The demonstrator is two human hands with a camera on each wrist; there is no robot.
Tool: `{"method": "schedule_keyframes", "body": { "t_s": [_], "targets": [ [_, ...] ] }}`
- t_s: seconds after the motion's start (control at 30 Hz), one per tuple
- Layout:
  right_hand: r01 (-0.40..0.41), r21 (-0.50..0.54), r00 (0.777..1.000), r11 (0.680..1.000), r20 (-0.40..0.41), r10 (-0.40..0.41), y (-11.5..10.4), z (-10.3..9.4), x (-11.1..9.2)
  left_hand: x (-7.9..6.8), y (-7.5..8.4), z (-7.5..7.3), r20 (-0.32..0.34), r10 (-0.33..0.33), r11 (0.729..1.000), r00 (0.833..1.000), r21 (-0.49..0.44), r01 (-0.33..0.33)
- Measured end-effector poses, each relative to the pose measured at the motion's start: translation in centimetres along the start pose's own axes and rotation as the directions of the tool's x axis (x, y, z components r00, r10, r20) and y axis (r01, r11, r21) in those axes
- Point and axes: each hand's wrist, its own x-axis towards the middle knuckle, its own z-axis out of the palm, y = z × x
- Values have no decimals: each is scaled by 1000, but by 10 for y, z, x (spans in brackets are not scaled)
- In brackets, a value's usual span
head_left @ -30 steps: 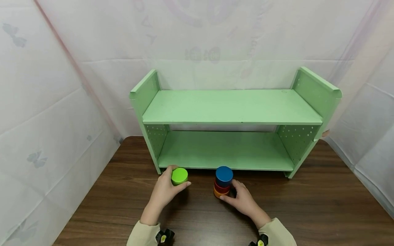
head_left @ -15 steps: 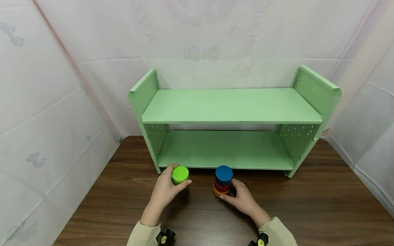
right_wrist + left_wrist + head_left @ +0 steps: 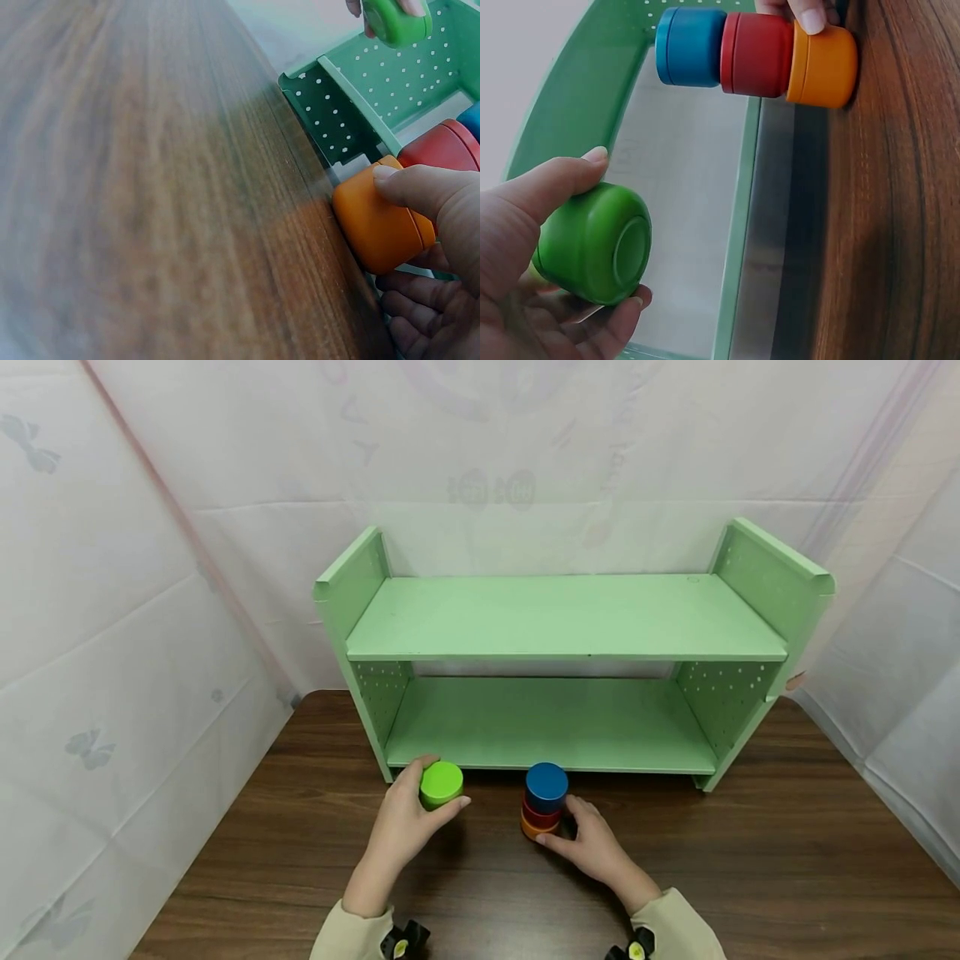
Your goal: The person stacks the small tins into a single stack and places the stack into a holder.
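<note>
In the head view my left hand (image 3: 400,825) holds a small green canister (image 3: 442,783) between thumb and fingers, raised off the table, left of a stack. The left wrist view shows that canister's rounded base with a recessed ring. A blue canister (image 3: 691,46) tops the stack, a red canister (image 3: 757,54) is in the middle, and an orange canister (image 3: 822,66) stands on the table. My right hand (image 3: 592,846) grips the orange one from the right side, its thumb on the near face in the right wrist view (image 3: 409,184).
Behind the canisters stands a light green two-tier shelf (image 3: 566,617) with perforated side panels. The brown wood-grain table (image 3: 750,868) extends to both sides. White printed cloth (image 3: 225,443) hangs behind and at the sides.
My left hand has shifted slightly right with the green canister, a little nearer the stack. My right hand keeps its grip on the orange canister, and the stack stays put.
</note>
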Motion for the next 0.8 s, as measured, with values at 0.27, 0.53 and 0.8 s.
{"method": "schedule_keyframes", "body": {
  "t_s": [0.27,0.53,0.8],
  "targets": [
    [-4,13,1000,1000,2,4,1,0,1,-1,4,-1,-29,21,1000,999,-11,-21],
    [-1,-6,1000,1000,2,1,2,-1,0,-1,11,-1,-48,41,998,998,-45,-43],
    [4,-4,1000,1000,1,-4,2,0,-1,-3,16,-1,-54,55,997,997,-54,-58]
  ]
}}
